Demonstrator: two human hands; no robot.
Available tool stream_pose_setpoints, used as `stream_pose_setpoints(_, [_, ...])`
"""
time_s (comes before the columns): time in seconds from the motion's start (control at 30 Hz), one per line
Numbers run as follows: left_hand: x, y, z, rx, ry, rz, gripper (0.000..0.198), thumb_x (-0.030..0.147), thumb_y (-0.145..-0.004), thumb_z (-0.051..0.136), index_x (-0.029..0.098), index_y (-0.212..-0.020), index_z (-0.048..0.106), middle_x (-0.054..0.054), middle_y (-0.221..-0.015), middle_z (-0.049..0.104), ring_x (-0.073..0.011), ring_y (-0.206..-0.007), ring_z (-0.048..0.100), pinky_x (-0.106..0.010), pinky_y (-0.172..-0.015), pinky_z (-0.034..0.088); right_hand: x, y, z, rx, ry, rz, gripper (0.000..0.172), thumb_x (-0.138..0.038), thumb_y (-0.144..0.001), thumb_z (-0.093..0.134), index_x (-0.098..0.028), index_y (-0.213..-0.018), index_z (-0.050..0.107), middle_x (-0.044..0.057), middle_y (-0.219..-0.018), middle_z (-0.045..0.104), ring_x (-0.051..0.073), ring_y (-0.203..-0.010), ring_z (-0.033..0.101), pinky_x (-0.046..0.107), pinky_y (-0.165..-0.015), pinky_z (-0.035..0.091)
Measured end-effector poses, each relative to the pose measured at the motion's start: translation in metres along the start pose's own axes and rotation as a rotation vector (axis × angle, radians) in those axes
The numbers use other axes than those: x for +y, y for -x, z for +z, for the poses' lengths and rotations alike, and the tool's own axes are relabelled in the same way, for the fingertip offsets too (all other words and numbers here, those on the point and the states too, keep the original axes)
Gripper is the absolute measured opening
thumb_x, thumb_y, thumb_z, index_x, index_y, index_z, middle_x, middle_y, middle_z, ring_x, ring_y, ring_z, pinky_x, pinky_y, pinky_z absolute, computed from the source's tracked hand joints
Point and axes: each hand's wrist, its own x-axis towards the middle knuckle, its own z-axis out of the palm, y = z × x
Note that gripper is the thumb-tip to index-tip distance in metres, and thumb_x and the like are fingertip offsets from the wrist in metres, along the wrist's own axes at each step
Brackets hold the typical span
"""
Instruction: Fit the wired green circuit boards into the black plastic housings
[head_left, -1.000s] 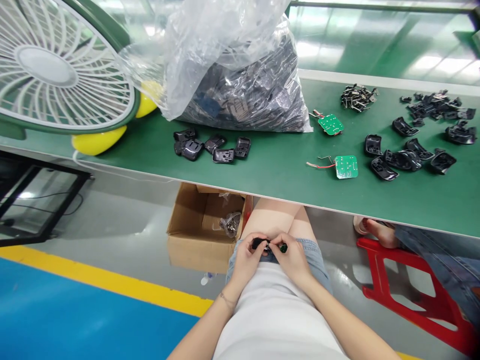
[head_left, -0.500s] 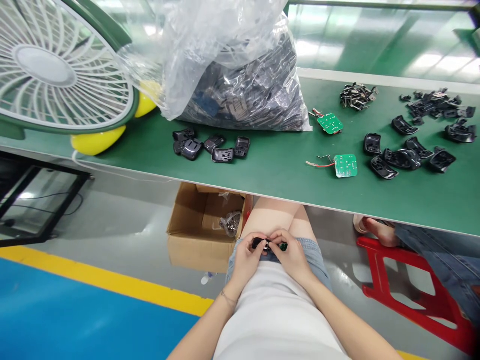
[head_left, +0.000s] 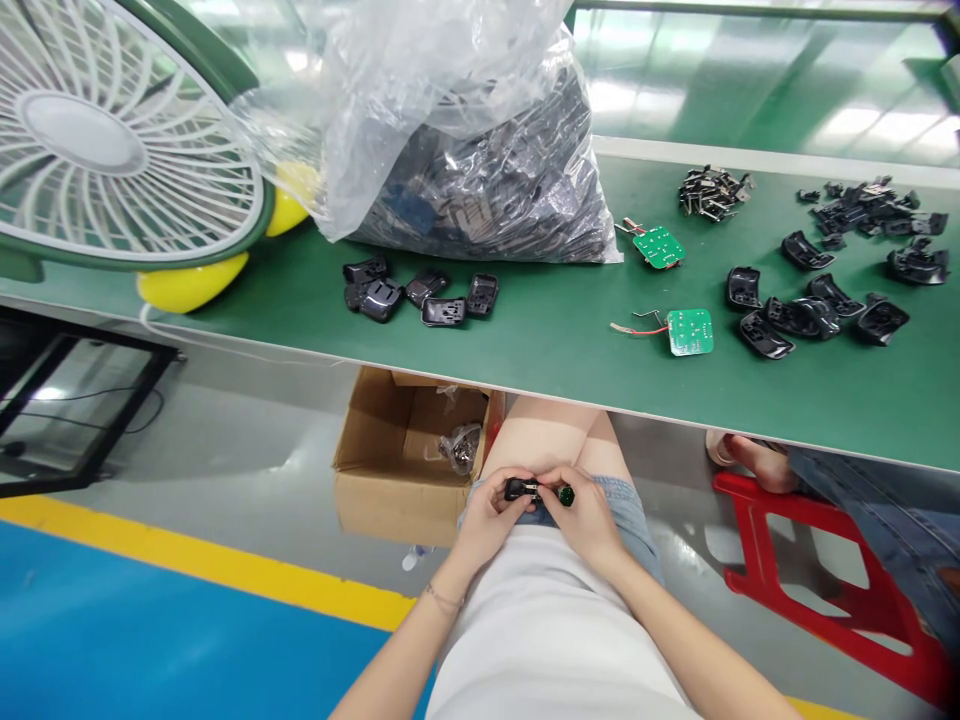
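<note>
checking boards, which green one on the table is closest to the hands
The front green board, nearer the front of the table; the back green board lies beside the clear plastic bag.

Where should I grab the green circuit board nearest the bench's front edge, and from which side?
Probably pinch the green circuit board by its near and far edges, coming from the bench's front edge: it looks flat, wires trail left and black shells crowd its right.

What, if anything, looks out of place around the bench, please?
A small whitish object appears to lie on the floor beside the cardboard box; it looks stray there, though it is too small to identify. Nothing else stands out.
</note>
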Motion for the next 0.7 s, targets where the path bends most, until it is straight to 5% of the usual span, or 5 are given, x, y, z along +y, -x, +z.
stream_pose_setpoints(0.7, [0.005, -0.002, 0.001, 0.019, 0.03, -0.033, 0.029, 0.033, -0.066, 0.078, 0.016, -0.088, 0.07, -0.007, -0.091, 0.069, -0.0195, -0.08, 0.067, -0.032, -0.069, 0.06, -0.002, -0.002, -0.004, -0.027, 0.042, -0.013, 0.012, -0.015, -0.081, 0.054, -0.02, -0.081, 0.065, 0.003, -0.085, 0.069, 0.02, -0.085, 0.063, 0.034, -0.078, 0.048])
